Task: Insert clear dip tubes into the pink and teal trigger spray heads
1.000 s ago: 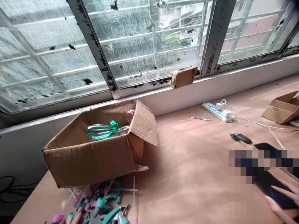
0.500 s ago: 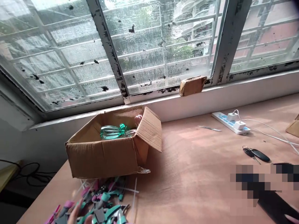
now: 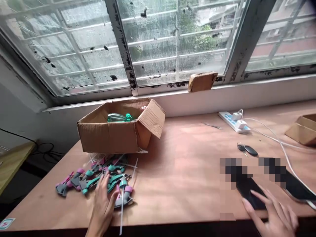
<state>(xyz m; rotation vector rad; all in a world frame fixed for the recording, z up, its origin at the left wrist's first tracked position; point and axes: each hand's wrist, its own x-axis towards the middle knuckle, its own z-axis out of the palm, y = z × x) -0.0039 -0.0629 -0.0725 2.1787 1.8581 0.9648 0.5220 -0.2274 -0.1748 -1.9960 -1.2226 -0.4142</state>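
At the lower left, my left hand reaches over the near edge of a pile of trigger spray heads in teal, pink and grey. Its fingers are apart and seem to touch the pile, but they grip none that I can see. Thin white dip tubes stick out among the spray heads. At the lower right, my right hand has its fingers spread, with the fingertips on a black phone lying flat on the table. Part of that phone is blurred out.
Behind the spray heads stands an open cardboard box with a green clear bottle inside. Further right are tweezers, a power strip, keys, a second dark phone, white cables and another carton.
The view has tipped downward, so the table's front edge shows. My left hand shows much more fully beside the spray heads, and most of my right hand has come into view on the phone.
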